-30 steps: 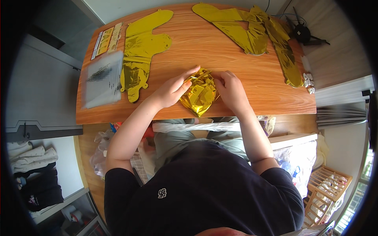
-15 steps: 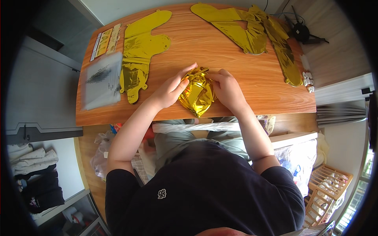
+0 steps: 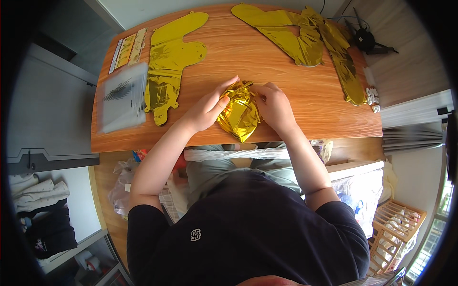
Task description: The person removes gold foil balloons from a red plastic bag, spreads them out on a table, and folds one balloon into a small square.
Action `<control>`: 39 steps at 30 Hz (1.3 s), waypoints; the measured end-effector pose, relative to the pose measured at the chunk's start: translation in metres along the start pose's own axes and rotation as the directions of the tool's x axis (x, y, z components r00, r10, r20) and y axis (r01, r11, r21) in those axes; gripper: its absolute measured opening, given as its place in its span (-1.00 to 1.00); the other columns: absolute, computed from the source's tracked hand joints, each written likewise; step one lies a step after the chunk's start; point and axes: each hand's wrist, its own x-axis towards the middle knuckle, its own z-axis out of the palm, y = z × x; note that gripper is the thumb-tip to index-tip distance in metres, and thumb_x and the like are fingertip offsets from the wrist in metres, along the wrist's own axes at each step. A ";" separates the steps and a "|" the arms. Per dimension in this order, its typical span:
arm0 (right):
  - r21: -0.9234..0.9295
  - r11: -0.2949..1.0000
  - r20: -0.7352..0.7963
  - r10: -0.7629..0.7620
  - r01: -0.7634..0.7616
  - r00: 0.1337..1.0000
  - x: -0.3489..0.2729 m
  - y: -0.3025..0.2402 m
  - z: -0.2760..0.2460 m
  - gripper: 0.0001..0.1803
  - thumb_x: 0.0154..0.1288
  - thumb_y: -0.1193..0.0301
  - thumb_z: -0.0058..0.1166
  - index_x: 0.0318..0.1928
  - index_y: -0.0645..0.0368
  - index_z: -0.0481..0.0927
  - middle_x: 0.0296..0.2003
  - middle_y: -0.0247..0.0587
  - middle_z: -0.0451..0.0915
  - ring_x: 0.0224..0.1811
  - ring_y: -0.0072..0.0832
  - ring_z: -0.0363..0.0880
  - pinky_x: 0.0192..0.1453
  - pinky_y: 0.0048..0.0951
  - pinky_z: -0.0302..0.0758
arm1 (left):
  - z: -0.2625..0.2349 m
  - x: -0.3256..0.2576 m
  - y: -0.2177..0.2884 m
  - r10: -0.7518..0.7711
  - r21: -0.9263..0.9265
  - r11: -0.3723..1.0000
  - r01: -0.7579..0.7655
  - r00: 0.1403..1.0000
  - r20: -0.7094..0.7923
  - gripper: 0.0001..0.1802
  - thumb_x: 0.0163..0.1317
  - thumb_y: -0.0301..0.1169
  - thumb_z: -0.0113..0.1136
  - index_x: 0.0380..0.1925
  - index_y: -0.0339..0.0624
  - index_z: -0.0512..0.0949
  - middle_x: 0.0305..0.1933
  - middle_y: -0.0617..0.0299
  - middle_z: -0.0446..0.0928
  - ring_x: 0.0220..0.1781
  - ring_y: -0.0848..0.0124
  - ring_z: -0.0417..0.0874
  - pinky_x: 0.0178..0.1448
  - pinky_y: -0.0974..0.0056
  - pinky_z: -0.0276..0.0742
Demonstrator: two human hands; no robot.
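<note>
A crumpled gold foil balloon point(image 3: 241, 114), folded into a bundle, lies at the near edge of the wooden table point(image 3: 272, 97). My left hand point(image 3: 209, 107) grips its left side, with the thumb on top of the foil and the fingers along its far left edge. On the other side, my right hand point(image 3: 274, 107) has its fingers curled in and pinches the foil's upper right edge. The right fingertips are partly hidden by the hand. Beyond my left hand lies a flat gold foil balloon point(image 3: 167, 62), uninflated.
More flat gold foil balloons point(image 3: 281, 33) lie at the far right. At the left are a clear plastic bag point(image 3: 121, 100) and a printed card strip point(image 3: 128, 50). A black device with antennas point(image 3: 365, 38) and small white pieces point(image 3: 373, 97) sit along the right edge.
My right hand's fingers have curled in more at the foil's edge. The bundle's lower tip has shifted slightly right. My left hand keeps its place.
</note>
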 end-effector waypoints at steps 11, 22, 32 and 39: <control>-0.092 0.994 -0.018 -0.059 0.057 0.998 -0.003 -0.001 0.005 -0.69 0.33 0.54 0.12 0.01 0.08 0.80 -0.19 -0.09 0.65 -0.04 -0.10 0.65 0.08 -0.14 0.60 | 0.001 -0.001 0.003 -0.003 0.035 0.999 0.002 1.000 0.017 -0.40 0.69 -0.35 -0.20 0.63 -0.24 0.06 0.67 0.00 0.18 0.71 0.20 0.16 0.72 0.16 0.03; -0.348 0.920 -0.063 -0.215 0.181 0.975 -0.010 -0.007 0.008 -0.74 0.26 0.50 0.17 -0.12 -0.03 0.84 -0.19 -0.27 0.62 -0.08 -0.23 0.63 0.03 -0.19 0.60 | 0.002 -0.003 0.004 0.021 0.170 0.985 -0.028 0.999 0.042 -0.40 0.69 -0.31 -0.22 0.63 -0.25 0.07 0.68 -0.03 0.16 0.71 0.14 0.16 0.72 0.14 0.03; -0.351 0.919 -0.012 -0.196 0.179 0.981 -0.009 -0.008 0.011 -0.70 0.28 0.50 0.08 -0.02 0.03 0.73 -0.07 -0.23 0.58 0.06 -0.17 0.56 0.17 -0.12 0.52 | 0.004 -0.003 0.006 0.016 0.214 0.977 -0.014 1.000 -0.008 -0.40 0.67 -0.33 -0.16 0.62 -0.20 0.09 0.65 -0.04 0.22 0.67 0.10 0.24 0.68 0.13 0.14; -0.337 0.925 0.000 -0.187 0.176 0.982 -0.008 0.000 0.014 -0.79 0.24 0.53 0.11 -0.14 0.13 0.72 -0.08 -0.20 0.58 0.06 -0.13 0.56 0.17 -0.11 0.51 | 0.016 0.002 0.007 0.161 0.422 0.898 -0.126 0.986 -0.048 -0.34 0.51 -0.50 0.11 0.56 -0.18 0.18 0.52 -0.13 0.38 0.51 -0.01 0.46 0.49 0.07 0.50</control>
